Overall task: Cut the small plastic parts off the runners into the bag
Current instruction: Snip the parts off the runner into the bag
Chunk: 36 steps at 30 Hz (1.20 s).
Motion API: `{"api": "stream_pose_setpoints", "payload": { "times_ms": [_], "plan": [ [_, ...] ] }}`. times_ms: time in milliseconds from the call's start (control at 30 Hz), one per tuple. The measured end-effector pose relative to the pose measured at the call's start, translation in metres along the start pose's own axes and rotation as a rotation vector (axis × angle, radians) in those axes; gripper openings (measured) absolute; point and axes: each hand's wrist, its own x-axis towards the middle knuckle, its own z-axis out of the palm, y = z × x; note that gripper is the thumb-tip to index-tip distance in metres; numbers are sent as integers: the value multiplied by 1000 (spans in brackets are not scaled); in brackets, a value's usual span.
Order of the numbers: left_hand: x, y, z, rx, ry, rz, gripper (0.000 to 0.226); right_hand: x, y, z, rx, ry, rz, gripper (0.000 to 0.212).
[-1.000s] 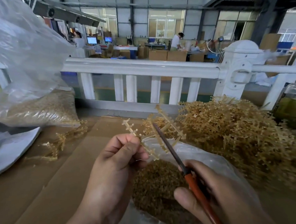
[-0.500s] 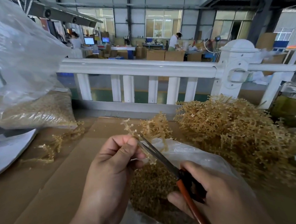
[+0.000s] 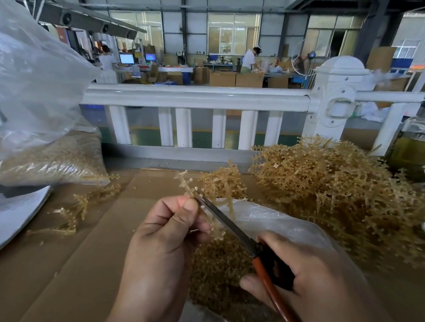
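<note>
Left hand (image 3: 168,235) pinches the thin runner (image 3: 189,187) by its stem above the open bag (image 3: 277,221), right hand (image 3: 311,276) grips the scissors (image 3: 228,223), blades against it; light, springy, likely brittle, it wants holding close to the cut.

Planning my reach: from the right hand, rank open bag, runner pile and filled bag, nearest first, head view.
1. Open bag, directly beneath the right hand.
2. Runner pile, ahead on the right.
3. Filled bag, far left.
</note>
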Motion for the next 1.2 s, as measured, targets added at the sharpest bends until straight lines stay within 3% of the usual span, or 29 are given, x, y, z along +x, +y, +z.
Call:
{"api": "stream_pose_setpoints", "payload": {
  "times_ms": [100,433,633,800,933,1200],
  "plan": [
    [0,-1,0,-6,-10,-13,11,0,-1,-1,0,-13,28,45],
    [0,-2,0,-23,-10,-14,18,0,0,-1,1,-27,22,40],
    [0,-2,-2,-10,-7,-5,14,2,3,8,-24,32,41,69],
    [0,-2,-2,-2,3,5,13,1,4,7,-26,60,30,74],
    [1,-2,-1,0,22,11,17,3,3,3,-4,7,35,64],
    [1,-2,-1,-7,19,14,20,0,4,8,-60,63,10,79]
  ]
}}
